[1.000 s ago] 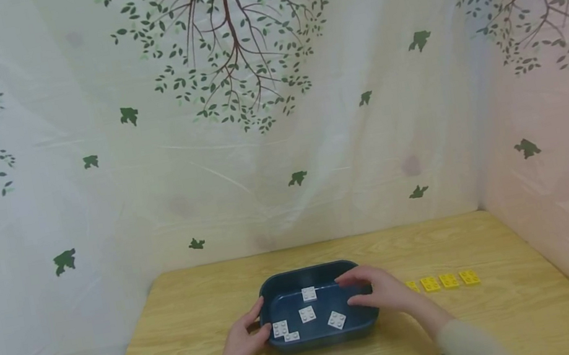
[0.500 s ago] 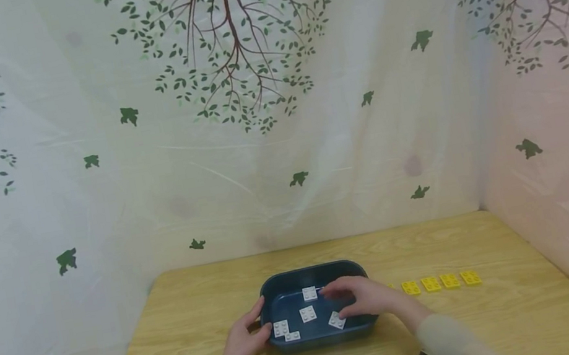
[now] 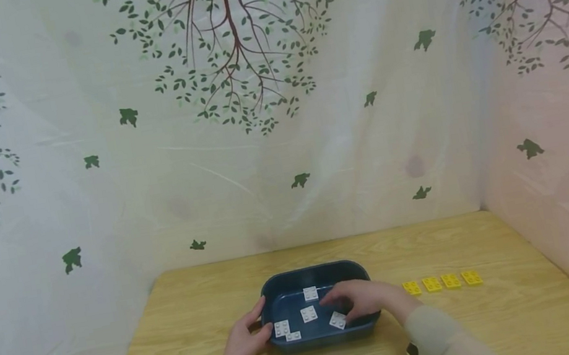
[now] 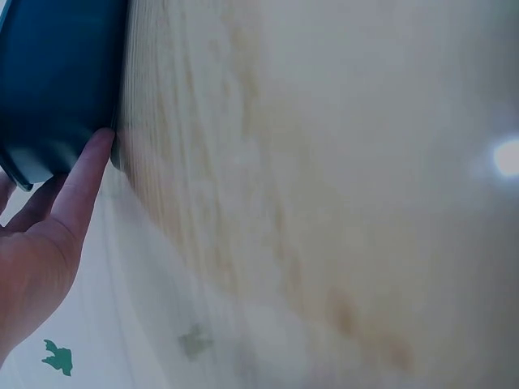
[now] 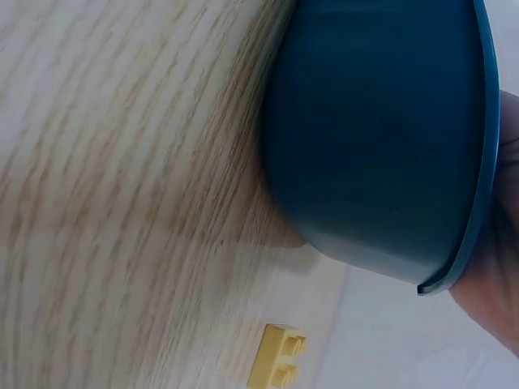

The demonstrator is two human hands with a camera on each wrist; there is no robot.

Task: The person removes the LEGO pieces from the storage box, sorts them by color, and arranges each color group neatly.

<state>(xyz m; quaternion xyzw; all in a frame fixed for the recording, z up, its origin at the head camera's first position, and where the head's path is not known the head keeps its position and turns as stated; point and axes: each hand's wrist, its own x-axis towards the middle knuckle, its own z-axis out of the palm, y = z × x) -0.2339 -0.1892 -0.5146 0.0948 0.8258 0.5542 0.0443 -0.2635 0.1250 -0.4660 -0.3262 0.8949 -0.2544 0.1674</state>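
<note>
The left hand [image 3: 246, 338] steadies the tray [image 3: 326, 341] with extended fingers; the right hand [image 3: 358, 299], inside it, curves loosely, grasping nothing, thumb beside a skewed white block [image 3: 336, 320]; this seems a reach, and next calls for a pinch; other white blocks [image 3: 308, 314] lie leftward; yellow blocks [image 3: 451, 281] line the table [image 3: 196, 293] to the right.

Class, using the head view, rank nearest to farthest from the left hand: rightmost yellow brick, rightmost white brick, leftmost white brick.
1. Leftmost white brick: tray, left end.
2. Rightmost white brick: tray's right half.
3. Rightmost yellow brick: on table, right of tray.
</note>
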